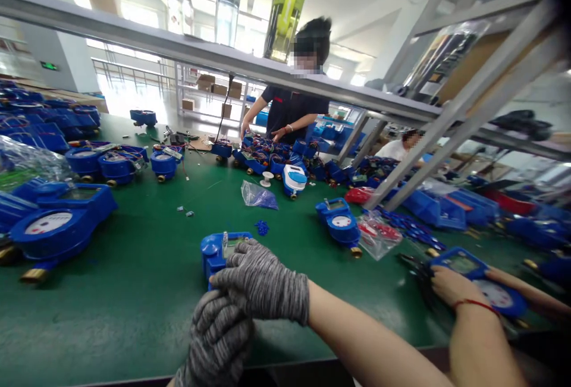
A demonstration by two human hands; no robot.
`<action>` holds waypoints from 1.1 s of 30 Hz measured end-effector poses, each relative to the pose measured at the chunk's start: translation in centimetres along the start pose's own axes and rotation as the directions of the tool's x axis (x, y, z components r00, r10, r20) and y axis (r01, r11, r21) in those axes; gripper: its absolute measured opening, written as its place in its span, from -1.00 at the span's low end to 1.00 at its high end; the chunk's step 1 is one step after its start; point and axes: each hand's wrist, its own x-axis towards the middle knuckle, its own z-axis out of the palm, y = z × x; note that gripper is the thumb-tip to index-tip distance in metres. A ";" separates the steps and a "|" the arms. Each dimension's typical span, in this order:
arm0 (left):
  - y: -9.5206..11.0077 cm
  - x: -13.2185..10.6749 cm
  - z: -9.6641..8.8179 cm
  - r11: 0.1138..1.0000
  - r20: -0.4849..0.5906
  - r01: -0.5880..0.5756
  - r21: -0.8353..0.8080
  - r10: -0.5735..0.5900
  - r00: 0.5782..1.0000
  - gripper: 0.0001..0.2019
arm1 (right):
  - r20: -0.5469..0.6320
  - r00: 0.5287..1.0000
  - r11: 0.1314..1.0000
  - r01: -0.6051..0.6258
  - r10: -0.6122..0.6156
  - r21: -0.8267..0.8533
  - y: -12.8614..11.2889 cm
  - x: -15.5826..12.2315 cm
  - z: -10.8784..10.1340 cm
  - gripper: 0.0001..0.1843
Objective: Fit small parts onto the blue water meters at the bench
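A blue water meter (pixel 213 255) with a display window stands on the green table in front of me. My right hand (pixel 263 280), in a grey knitted glove, lies across its top with the fingers bent over the display end. Close below, my left hand (pixel 220 336), gloved the same way, curls round the near end of the meter. The two hands touch and hide most of the meter's dial side. Just beyond it lies a small heap of blue parts (pixel 262 227).
Another blue meter (pixel 341 222) sits to the right, near a bag of red parts (pixel 379 233). Several meters (pixel 66 220) crowd the left. At far right, a co-worker's hands (pixel 450 289) hold a meter. A person (pixel 292 113) works opposite, beneath a shelf (pixel 200 48) with bottles.
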 end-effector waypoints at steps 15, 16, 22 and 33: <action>-3.4 2.0 -2.7 0.998 0.114 -0.059 -0.034 0.062 0.992 -0.76 | -0.299 0.460 0.540 -0.790 0.836 0.292 17.8 -6.3 9.1 -0.80; -3.7 1.7 -3.1 0.999 0.121 -0.041 -0.021 0.044 0.992 -0.75 | -0.294 0.451 0.528 -0.801 0.843 0.282 17.9 -6.2 9.3 -0.81; -3.9 0.1 -2.9 0.998 0.070 0.049 0.026 -0.050 0.996 -0.74 | -0.262 0.438 0.495 -0.841 0.860 0.219 18.4 -5.5 9.3 -0.83; -3.9 -0.3 -2.4 0.997 0.054 0.081 0.020 -0.082 0.995 -0.73 | -0.218 0.499 0.527 -0.845 0.839 0.095 17.7 -5.3 8.6 -0.79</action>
